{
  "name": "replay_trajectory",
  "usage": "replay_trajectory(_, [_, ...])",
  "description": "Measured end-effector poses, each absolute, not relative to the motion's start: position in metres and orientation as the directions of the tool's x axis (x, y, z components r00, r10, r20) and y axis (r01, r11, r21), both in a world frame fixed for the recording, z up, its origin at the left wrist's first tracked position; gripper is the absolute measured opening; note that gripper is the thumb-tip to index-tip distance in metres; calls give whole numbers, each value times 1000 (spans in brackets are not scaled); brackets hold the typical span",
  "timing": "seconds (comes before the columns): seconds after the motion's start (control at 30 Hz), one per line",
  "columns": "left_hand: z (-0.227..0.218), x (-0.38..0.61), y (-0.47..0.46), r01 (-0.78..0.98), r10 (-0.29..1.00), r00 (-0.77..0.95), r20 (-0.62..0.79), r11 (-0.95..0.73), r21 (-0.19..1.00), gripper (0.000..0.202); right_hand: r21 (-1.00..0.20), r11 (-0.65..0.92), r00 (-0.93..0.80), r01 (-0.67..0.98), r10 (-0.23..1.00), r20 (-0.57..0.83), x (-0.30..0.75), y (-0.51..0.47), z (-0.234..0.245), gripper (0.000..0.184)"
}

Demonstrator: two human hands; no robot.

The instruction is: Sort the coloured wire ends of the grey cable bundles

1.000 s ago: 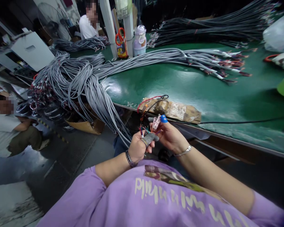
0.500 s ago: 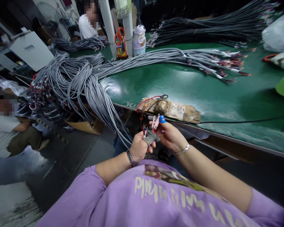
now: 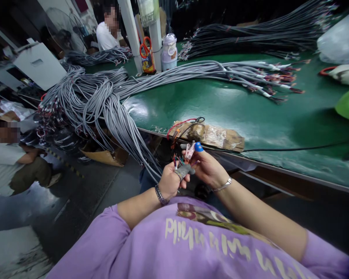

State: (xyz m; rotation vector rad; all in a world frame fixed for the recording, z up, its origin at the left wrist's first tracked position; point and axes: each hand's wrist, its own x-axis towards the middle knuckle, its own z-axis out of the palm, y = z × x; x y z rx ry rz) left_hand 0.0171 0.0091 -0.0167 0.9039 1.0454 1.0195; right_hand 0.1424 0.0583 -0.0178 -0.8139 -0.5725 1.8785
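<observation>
My left hand (image 3: 169,181), with a grey covering on its thumb, is closed around the end of a grey cable. Thin coloured wires (image 3: 180,159) fan out above that fist. Close beside it, my right hand (image 3: 208,167) is pinched on a small pale pink clip (image 3: 189,150), a blue cap over one fingertip. The clip sits right at the wires; whether its jaws grip one I cannot make out. Just beyond both hands, a wooden board (image 3: 221,138) wrapped in clear tape lies at the bench edge, with red and black leads on it.
A heap of grey cables (image 3: 101,100) hangs over the left edge of the green bench (image 3: 250,112). Behind stand a lilac bottle (image 3: 170,52) and orange-handled scissors (image 3: 145,47). Black cables (image 3: 250,38) lie at the back. Two people sit at the left.
The view has shifted slightly. Both hands stay together at the wires, with the pink clip still in the right hand; their hold looks much the same.
</observation>
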Motion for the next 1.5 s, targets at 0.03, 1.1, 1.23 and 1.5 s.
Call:
replay_trajectory(0.03, [-16,17,8,-223,956,167,-241,275,935,37,-688,-408,-297,-600,912,-283,142,58,-17,44])
replay_trajectory(1.1, [-3,6,8,-197,951,174,-257,289,937,42,-973,4,33,-231,999,-3,147,55,-10,48])
replay_trajectory(1.23, [-3,8,10,-183,953,160,-256,284,941,40,-892,-218,-141,-397,974,-175,145,58,-9,53])
replay_trajectory(1.5, [-6,13,12,-152,952,177,-250,278,949,39,-771,-275,-158,-574,961,-226,139,64,-15,46])
